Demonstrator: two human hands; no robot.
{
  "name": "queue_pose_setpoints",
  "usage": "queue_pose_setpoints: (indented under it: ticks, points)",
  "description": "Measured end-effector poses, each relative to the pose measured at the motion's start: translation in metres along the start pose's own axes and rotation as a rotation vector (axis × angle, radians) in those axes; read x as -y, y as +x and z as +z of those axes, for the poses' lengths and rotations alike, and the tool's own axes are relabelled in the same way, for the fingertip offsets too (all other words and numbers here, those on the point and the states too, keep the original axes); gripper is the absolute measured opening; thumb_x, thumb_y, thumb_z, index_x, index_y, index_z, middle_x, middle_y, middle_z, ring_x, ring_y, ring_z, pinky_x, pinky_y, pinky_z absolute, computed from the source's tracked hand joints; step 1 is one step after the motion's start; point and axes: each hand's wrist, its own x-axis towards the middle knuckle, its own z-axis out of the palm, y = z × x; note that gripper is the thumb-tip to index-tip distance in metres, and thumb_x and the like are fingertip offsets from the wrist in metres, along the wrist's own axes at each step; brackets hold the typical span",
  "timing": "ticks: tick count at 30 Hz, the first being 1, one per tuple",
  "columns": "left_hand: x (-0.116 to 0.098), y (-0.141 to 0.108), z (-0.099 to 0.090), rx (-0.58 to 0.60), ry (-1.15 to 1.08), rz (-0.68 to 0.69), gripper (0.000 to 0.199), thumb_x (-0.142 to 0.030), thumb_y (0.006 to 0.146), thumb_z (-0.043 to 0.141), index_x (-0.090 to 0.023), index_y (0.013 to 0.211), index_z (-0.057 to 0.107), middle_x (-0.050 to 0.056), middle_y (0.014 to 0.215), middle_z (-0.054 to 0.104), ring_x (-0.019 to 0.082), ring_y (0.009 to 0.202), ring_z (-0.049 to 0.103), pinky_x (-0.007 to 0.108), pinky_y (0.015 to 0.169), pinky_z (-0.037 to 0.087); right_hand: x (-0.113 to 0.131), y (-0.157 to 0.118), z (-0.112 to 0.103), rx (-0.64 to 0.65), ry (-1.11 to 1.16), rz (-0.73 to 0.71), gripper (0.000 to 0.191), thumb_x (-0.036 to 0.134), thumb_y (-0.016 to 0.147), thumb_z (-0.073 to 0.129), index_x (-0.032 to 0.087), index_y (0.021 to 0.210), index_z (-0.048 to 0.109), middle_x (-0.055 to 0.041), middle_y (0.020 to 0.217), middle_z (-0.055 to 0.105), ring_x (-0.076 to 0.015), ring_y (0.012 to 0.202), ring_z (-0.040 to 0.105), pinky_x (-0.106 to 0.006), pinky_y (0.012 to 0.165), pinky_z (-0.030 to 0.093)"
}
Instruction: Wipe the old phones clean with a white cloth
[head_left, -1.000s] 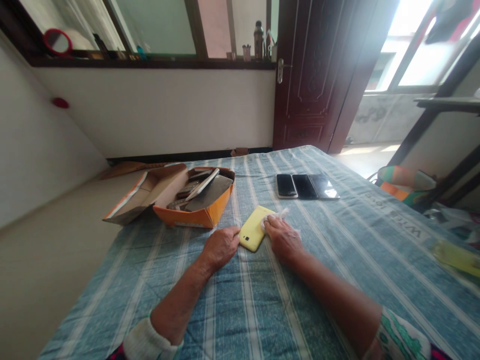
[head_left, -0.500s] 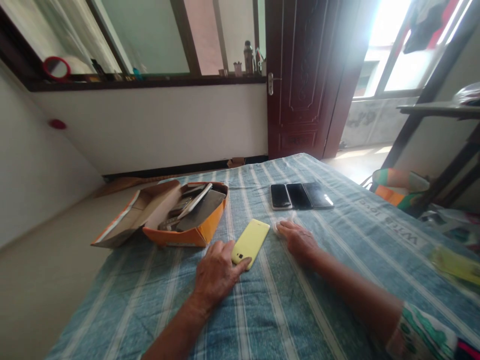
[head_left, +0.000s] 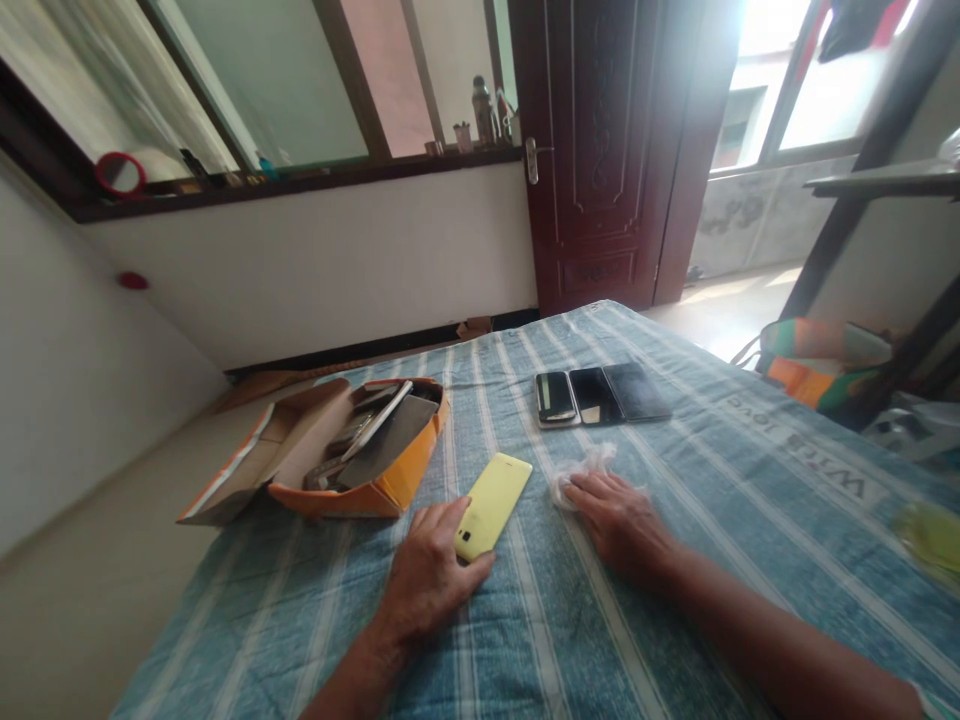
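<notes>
My left hand (head_left: 427,565) grips the lower end of a phone with a yellow back (head_left: 495,500), thumb on one side and fingers on the other. The phone lies back up on the blue striped bedspread, its small dark camera square near my fingers. Just right of it, my right hand (head_left: 619,515) rests on a crumpled white tissue (head_left: 596,465), fingers pressed onto it against the cloth. Farther off, three dark-screened devices lie side by side: a small phone (head_left: 556,398), a middle phone (head_left: 596,396) and a larger one (head_left: 637,390).
An orange cardboard box (head_left: 420,465) with its lid folded open stands at the left, holding several flat devices. The bedspread (head_left: 525,640) covers the surface under everything. Beyond are a dark red door (head_left: 600,150) and a window sill with small items. Something yellow (head_left: 930,540) lies at the right edge.
The view has tilted slightly. My right hand has shifted a little away from the yellow phone, and more of the tissue shows. My left hand keeps its grip on the phone.
</notes>
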Motion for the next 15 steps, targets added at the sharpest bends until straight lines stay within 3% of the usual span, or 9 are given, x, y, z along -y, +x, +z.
queue_pose_setpoints:
  ticks: [3,8,11,15]
  points:
    - [-0.002,0.005,-0.014,0.043,-0.234,-0.152,0.050,-0.038,0.061,0.071,-0.017,0.106,0.065,0.009,0.101,0.067,0.028,0.096,0.059,0.040,0.089,0.045,0.001,-0.001,-0.006,-0.037,0.028,-0.055,0.028,0.015,0.087,0.050,0.018,0.112,0.063,-0.0103,0.108,0.066,-0.0232,0.097,0.060,-0.038,0.086,0.047]
    - [-0.009,0.011,-0.042,0.203,-0.819,-0.441,0.050,-0.044,0.063,0.069,-0.015,0.104,0.066,0.006,0.090,0.067,0.022,0.084,0.061,0.030,0.070,0.046,0.010,-0.002,-0.015,-0.065,0.087,-0.214,0.017,0.024,0.089,0.051,0.019,0.094,0.066,-0.0091,0.099,0.068,-0.0186,0.080,0.061,-0.032,0.073,0.047]
    - [-0.014,0.013,-0.046,0.245,-1.050,-0.555,0.043,-0.041,0.061,0.071,-0.015,0.095,0.067,0.005,0.083,0.067,0.017,0.074,0.060,0.026,0.062,0.045,0.016,-0.002,-0.021,-0.113,0.084,-0.269,0.020,0.027,0.091,0.048,0.018,0.083,0.064,-0.0077,0.090,0.068,-0.0171,0.072,0.059,-0.032,0.069,0.044]
    - [-0.022,0.014,-0.041,0.301,-1.154,-0.639,0.035,-0.040,0.059,0.073,-0.015,0.081,0.066,0.005,0.074,0.068,0.016,0.067,0.060,0.024,0.056,0.043,0.016,-0.001,-0.026,-0.237,0.077,-0.202,0.025,0.026,0.092,0.048,0.019,0.072,0.061,-0.0046,0.079,0.066,-0.0176,0.073,0.059,-0.039,0.081,0.043]
